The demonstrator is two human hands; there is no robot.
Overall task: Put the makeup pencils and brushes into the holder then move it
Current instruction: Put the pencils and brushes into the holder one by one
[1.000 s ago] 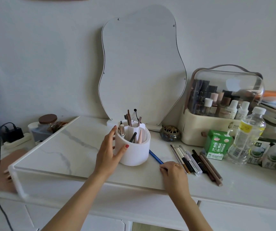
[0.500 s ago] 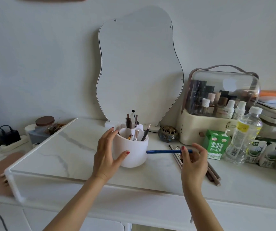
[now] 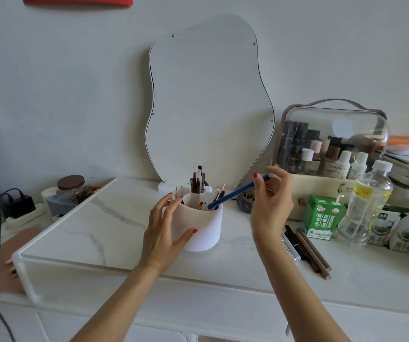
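A white round holder (image 3: pixel 204 230) stands on the marble top, with several pencils and brushes upright in it. My left hand (image 3: pixel 165 233) cups its left side, thumb on the front wall. My right hand (image 3: pixel 271 206) pinches the upper end of a blue pencil (image 3: pixel 236 191). The pencil slants down to the left, its tip inside the holder's right rim. Several more pencils and pens (image 3: pixel 307 250) lie on the counter to the right of my right wrist.
A wavy mirror (image 3: pixel 208 102) leans on the wall behind the holder. At the right stand a clear-lidded cosmetics case (image 3: pixel 331 149), a green carton (image 3: pixel 322 217) and a water bottle (image 3: pixel 364 206). A jar (image 3: pixel 71 187) and a charger with cable (image 3: pixel 18 203) sit at the left.
My right hand picked the blue pencil off the counter, lifted it and tilted it so its tip now dips into the holder. My left hand stays on the holder.
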